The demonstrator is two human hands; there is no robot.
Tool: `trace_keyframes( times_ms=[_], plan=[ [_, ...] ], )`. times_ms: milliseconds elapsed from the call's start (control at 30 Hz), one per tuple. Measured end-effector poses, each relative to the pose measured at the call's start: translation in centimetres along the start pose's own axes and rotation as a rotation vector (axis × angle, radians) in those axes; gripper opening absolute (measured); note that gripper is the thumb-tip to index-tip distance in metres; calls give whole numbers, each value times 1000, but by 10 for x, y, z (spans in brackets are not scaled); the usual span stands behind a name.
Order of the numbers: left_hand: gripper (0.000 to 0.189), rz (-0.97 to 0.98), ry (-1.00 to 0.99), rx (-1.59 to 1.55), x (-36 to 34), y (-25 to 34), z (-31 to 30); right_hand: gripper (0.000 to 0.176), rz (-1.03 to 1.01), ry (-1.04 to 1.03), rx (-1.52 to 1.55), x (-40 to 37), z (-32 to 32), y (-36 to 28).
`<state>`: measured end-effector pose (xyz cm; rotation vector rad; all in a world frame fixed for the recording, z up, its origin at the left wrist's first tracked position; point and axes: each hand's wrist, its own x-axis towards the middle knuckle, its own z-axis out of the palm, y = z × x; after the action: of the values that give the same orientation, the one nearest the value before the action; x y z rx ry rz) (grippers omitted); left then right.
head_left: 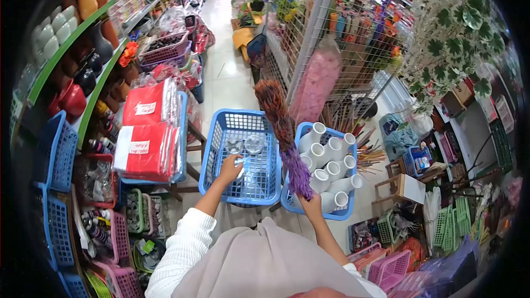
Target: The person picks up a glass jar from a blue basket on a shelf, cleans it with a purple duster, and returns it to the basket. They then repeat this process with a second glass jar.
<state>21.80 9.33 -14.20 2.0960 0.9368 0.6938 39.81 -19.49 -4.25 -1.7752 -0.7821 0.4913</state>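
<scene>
My right hand (311, 205) is closed around the lower end of a fluffy feather duster (286, 140), purple near the hand and brown-orange toward its tip. The duster points up and away, between two blue baskets. Over the left blue plastic basket (210, 179), my left hand (230, 169) has its fingers closed on a small clear glass item (240, 170), partly hidden by the hand. Two more clear glass pieces (253, 144) lie inside that basket. Beside it, a second blue basket (331, 215) holds several white vases (321, 179), lying tilted with their mouths toward me.
Red-and-white plastic packets (146, 149) are stacked on a stand at left. Shelves of vases (85, 0) rise beyond them. A wire mesh rack (364, 33) and white-flowered artificial foliage (441, 27) stand at right. A tiled aisle (221, 69) runs ahead.
</scene>
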Motion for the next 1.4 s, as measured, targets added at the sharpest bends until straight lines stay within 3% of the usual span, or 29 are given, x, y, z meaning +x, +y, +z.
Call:
trace_keyframes(
  times_ms=[100,233,267,367,400,533,733,833,867,1033,1133,1167,1233,1300,1367,1400],
  plan=[
    [32,104,-13,60,24,-8,28,18,-2,61,-97,-18,-17,11],
    [46,86,-65,237,54,-20,61,17,-1,143,-175,-52,-37,28],
    [57,-43,-210,295,66,-21,67,25,122,98,-253,-62,-44,34],
    [69,-13,-197,547,79,-14,78,25,167,170,-279,-90,-51,44],
    [83,-83,-266,571,86,-15,80,25,170,180,-285,-96,-52,43],
    [93,-107,-233,642,99,-21,90,23,243,252,-223,-115,-55,41],
    [98,-229,-412,662,105,3,83,23,263,248,-189,-112,-51,42],
    [98,-128,-388,613,86,11,85,23,229,201,-170,-104,-47,46],
    [93,-15,-343,626,78,11,87,23,208,172,-183,-100,-46,47],
    [92,51,-231,364,62,53,49,22,151,106,-157,-75,-44,50],
    [89,279,-15,166,59,85,6,23,174,71,-150,-56,-41,44],
    [89,273,1,182,58,96,-9,23,161,55,-139,-49,-38,41],
    [88,148,-12,-306,54,112,-34,27,35,64,-23,-38,-33,29],
    [82,75,-50,-424,45,115,-54,29,19,7,-34,-30,-34,26],
    [73,-44,-71,-862,40,97,-64,28,263,-170,162,-19,-35,38],
    [69,-17,-109,-925,34,102,-73,28,252,-183,163,-16,-36,32]
  ],
)
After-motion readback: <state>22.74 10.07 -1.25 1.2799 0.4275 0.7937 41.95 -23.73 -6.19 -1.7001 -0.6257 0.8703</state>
